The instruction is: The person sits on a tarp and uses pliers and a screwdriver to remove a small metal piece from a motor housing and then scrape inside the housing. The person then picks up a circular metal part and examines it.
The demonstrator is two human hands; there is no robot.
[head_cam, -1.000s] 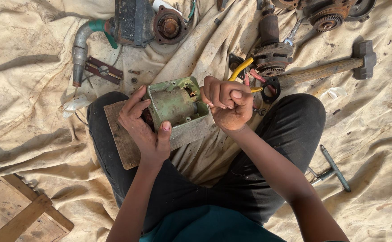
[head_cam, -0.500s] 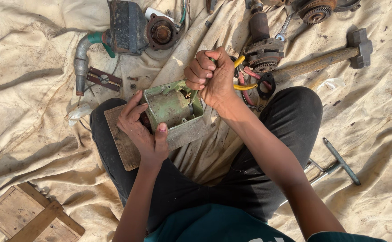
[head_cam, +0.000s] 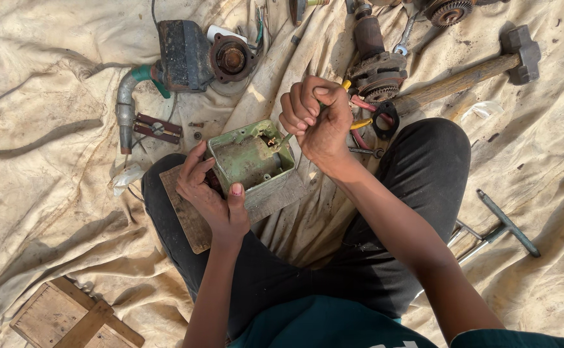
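Green housing [head_cam: 251, 156]: left hand [head_cam: 212, 196] clasps it steady on the board [head_cam: 188, 212]; right hand [head_cam: 317, 116], fisted around yellow-handled tool [head_cam: 361, 122], should work squarely.

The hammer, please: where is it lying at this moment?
In the head view the hammer lies on the cloth at the upper right, past the person's right knee, with its handle end beside the motor rotor.

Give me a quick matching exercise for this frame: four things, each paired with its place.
Things:
1. green metal housing
2. hammer
3. wooden block
4. T-handle wrench

Places:
A. bottom-left corner of the cloth
B. steadied by the left hand on a board over the lap
C. top right, above the knee
D. right edge, beside the thigh

Pairs: 1-B, 2-C, 3-A, 4-D
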